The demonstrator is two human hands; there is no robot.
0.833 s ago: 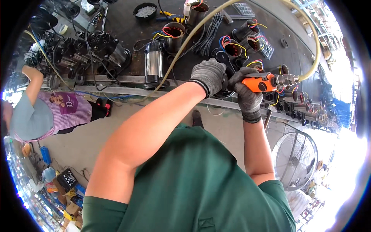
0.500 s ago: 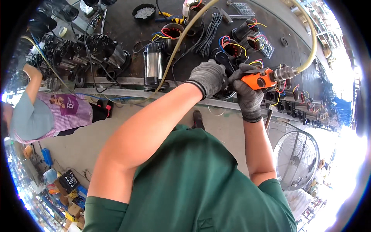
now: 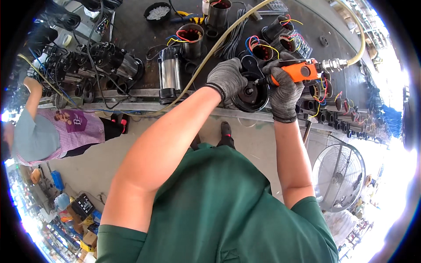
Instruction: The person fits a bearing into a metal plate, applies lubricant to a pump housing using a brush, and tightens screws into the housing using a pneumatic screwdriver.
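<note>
In a grey knit glove, my right hand (image 3: pixel 285 90) is closed round an orange air-powered driver (image 3: pixel 300 71). The driver lies nearly level, its dark tip directed left over a black round motor housing (image 3: pixel 256 104) at the bench's front edge. A metal shaft end shows in the middle of that housing. My left hand (image 3: pixel 227 79), gloved alike, grips the housing's left side; its fingertips are partly hidden. Behind the housing is a round black part (image 3: pixel 250 65). An open motor casing (image 3: pixel 263 52) with red, blue and yellow wires stands just beyond.
A yellowish air hose (image 3: pixel 359 44) loops from the driver across the bench. Left of my hands stands a silver motor cylinder (image 3: pixel 169 72). A black bowl (image 3: pixel 157 13) holds clear pieces. Another person (image 3: pixel 57 131) works at left. At right stands a large fan (image 3: pixel 340 175).
The driver and my right hand have shifted slightly right and tilted upward at the hose end. My left hand has moved left and down, and the housing shows more.
</note>
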